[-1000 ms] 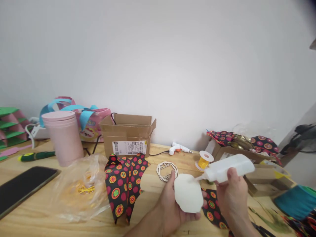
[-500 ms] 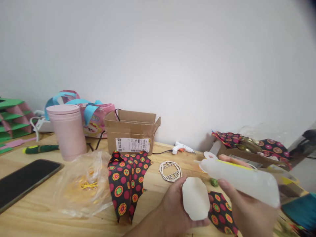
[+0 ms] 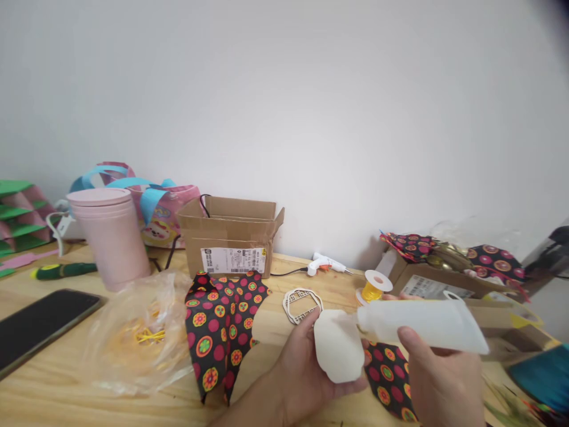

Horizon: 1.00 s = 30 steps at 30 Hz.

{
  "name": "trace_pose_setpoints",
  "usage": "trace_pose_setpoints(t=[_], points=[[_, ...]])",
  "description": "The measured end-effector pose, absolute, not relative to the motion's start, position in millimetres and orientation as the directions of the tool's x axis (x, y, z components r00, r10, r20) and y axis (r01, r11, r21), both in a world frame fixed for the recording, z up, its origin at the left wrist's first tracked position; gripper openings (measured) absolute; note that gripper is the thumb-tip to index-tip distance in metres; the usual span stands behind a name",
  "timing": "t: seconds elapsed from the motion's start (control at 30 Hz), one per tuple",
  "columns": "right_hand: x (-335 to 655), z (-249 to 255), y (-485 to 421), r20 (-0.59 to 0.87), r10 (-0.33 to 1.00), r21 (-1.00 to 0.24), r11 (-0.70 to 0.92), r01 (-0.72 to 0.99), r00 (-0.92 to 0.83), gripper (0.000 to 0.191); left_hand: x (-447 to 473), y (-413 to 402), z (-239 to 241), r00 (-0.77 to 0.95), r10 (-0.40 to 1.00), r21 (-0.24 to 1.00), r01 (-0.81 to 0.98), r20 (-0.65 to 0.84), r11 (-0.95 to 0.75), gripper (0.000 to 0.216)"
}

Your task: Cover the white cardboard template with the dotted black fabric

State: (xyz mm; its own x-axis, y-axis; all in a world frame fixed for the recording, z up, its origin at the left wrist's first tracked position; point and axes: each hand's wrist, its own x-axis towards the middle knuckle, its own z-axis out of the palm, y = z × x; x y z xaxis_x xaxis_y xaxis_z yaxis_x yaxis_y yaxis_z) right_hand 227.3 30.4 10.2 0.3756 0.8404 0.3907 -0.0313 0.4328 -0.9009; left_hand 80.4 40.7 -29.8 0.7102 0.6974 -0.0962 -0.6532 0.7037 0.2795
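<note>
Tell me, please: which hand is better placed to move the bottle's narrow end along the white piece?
Probably the right hand: its grip holds the bottle, narrow end toward the white piece. The left hand is busy supporting that piece.

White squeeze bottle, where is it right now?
In the head view, the white squeeze bottle is right of centre, in the right hand, its narrow end toward the pale plate in the left hand.
</note>
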Motion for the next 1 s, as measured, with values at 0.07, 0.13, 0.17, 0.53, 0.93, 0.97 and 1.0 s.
trace_pose_setpoints(t=[0.07,0.13,0.17,0.53,0.93,0.97,1.0], points=[[228,9,33,0.390,0.848,-0.885,0.453,-0.108,0.359,0.048,80,40,-30,0.720,0.691,0.298,-0.648,-0.060,0.701,0.061],[228,8,36,0.396,0.846,-0.866,0.473,-0.163,0.356,0.049,79,39,-31,0.722,0.690,0.306,-0.646,-0.053,0.699,0.061],[228,7,38,0.394,0.845,-0.859,0.478,-0.182,0.360,0.049,79,39,-31,0.721,0.691,0.307,-0.646,-0.056,0.699,0.061],[224,10,41,0.327,0.847,-0.875,0.439,-0.204,0.419,0.043,78,39,-29,0.714,0.695,0.325,-0.640,-0.084,0.696,0.061],[225,10,41,0.369,0.829,-0.888,0.447,-0.103,0.420,0.030,79,41,-33,0.719,0.693,0.300,-0.651,-0.051,0.697,0.062],[225,9,41,0.368,0.829,-0.890,0.445,-0.097,0.420,0.031,79,41,-33,0.720,0.692,0.300,-0.650,-0.048,0.698,0.062],[226,9,41,0.367,0.830,-0.893,0.441,-0.092,0.421,0.032,79,41,-33,0.721,0.692,0.300,-0.650,-0.045,0.698,0.063]])
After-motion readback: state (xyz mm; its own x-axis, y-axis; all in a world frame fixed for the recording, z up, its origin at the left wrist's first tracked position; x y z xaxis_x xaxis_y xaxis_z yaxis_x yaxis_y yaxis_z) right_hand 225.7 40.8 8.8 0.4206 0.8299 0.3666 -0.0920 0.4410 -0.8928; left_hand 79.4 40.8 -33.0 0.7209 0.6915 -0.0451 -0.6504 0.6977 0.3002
